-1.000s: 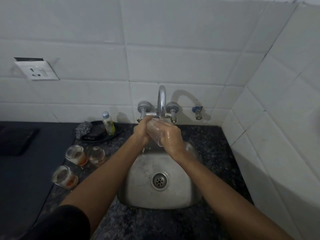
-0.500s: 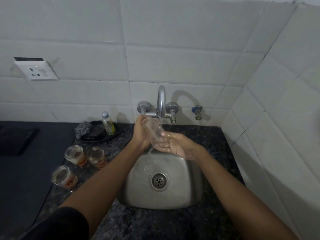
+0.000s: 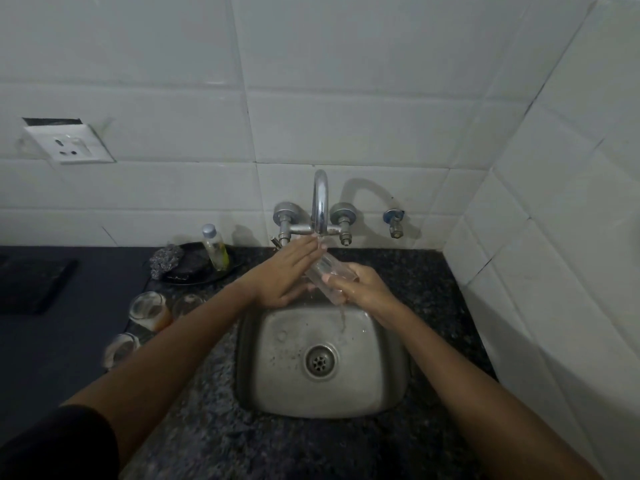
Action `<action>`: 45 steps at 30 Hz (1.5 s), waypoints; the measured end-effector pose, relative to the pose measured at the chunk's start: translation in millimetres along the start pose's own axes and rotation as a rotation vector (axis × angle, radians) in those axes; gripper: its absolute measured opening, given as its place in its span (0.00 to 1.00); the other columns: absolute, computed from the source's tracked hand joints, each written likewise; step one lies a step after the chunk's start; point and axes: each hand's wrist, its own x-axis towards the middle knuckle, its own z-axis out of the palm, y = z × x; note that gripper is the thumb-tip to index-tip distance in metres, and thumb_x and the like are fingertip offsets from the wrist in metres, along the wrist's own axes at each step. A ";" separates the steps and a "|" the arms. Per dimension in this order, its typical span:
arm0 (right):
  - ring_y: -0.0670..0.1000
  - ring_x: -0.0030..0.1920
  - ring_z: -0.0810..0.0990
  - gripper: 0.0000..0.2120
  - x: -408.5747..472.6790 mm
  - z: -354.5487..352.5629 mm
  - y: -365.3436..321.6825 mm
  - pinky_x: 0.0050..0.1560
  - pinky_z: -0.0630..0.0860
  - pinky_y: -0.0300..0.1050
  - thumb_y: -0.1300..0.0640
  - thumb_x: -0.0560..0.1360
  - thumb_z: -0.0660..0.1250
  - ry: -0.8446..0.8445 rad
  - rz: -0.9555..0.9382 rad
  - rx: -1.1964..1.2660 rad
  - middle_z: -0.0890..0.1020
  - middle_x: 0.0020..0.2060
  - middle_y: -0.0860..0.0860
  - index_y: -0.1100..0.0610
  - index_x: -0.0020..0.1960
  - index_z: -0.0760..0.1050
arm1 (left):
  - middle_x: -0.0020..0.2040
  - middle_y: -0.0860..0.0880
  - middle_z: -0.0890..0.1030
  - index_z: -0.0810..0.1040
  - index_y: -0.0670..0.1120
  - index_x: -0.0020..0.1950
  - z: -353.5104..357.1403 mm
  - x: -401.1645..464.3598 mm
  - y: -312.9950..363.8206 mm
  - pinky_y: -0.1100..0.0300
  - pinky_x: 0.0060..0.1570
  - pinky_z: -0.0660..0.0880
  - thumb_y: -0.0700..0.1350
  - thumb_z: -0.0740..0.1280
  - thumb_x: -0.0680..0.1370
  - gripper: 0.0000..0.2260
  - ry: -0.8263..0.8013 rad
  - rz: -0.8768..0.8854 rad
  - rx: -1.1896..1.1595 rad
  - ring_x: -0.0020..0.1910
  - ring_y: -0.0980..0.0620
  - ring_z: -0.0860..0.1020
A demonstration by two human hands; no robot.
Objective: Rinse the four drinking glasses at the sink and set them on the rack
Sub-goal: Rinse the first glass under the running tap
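Note:
A clear drinking glass point(image 3: 323, 271) lies tilted under the running tap point(image 3: 320, 202), above the steel sink point(image 3: 381, 386). My right hand point(image 3: 360, 284) grips its lower end with curled fingers. My left hand point(image 3: 289, 271) lies flat with straight fingers against the glass's upper side, fingertips at the spout. Water runs off the glass into the basin. On the counter to the left stand three more glasses: one with orange dregs point(image 3: 149, 311), one partly behind my left forearm point(image 3: 188, 303), and one nearer me point(image 3: 119, 349).
A black dish point(image 3: 194, 277) holding a steel scrubber point(image 3: 166, 261) and a small soap bottle point(image 3: 214, 249) sits left of the tap. A dark flat slab point(image 3: 31, 285) lies at far left. Tiled walls close in behind and on the right. No rack is in view.
The glass passed from my left hand into my right, which now grips its lower end. My left hand has flattened and slid up along the glass toward the spout.

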 end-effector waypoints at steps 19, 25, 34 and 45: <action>0.45 0.50 0.81 0.29 -8.0 2.5 0.4 0.51 0.78 0.39 0.38 0.66 0.77 0.245 -0.426 -0.646 0.83 0.52 0.46 0.51 0.63 0.79 | 0.69 0.39 0.75 0.68 0.39 0.75 -4.4 22.4 19.8 0.46 0.73 0.69 0.43 0.75 0.75 0.32 0.034 -0.045 0.044 0.69 0.41 0.72; 0.53 0.49 0.88 0.25 -6.6 1.3 -9.8 0.55 0.84 0.58 0.41 0.68 0.81 0.100 0.016 -0.096 0.88 0.48 0.52 0.55 0.58 0.82 | 0.66 0.35 0.76 0.66 0.36 0.74 -2.2 17.8 23.4 0.42 0.67 0.75 0.36 0.76 0.71 0.34 0.060 -0.041 0.058 0.64 0.37 0.75; 0.50 0.53 0.87 0.30 -4.4 6.0 -17.6 0.59 0.84 0.53 0.42 0.69 0.81 0.014 0.047 0.036 0.87 0.55 0.51 0.53 0.66 0.80 | 0.66 0.36 0.77 0.70 0.35 0.72 -5.6 11.7 23.2 0.45 0.68 0.75 0.42 0.74 0.75 0.28 0.108 -0.087 0.007 0.66 0.38 0.75; 0.46 0.61 0.81 0.34 -9.0 4.0 -10.7 0.58 0.82 0.45 0.47 0.69 0.82 0.213 -0.476 -0.412 0.80 0.63 0.47 0.53 0.71 0.76 | 0.67 0.37 0.77 0.70 0.35 0.73 -7.0 15.9 22.8 0.46 0.72 0.71 0.39 0.70 0.76 0.27 0.121 -0.058 -0.044 0.68 0.39 0.75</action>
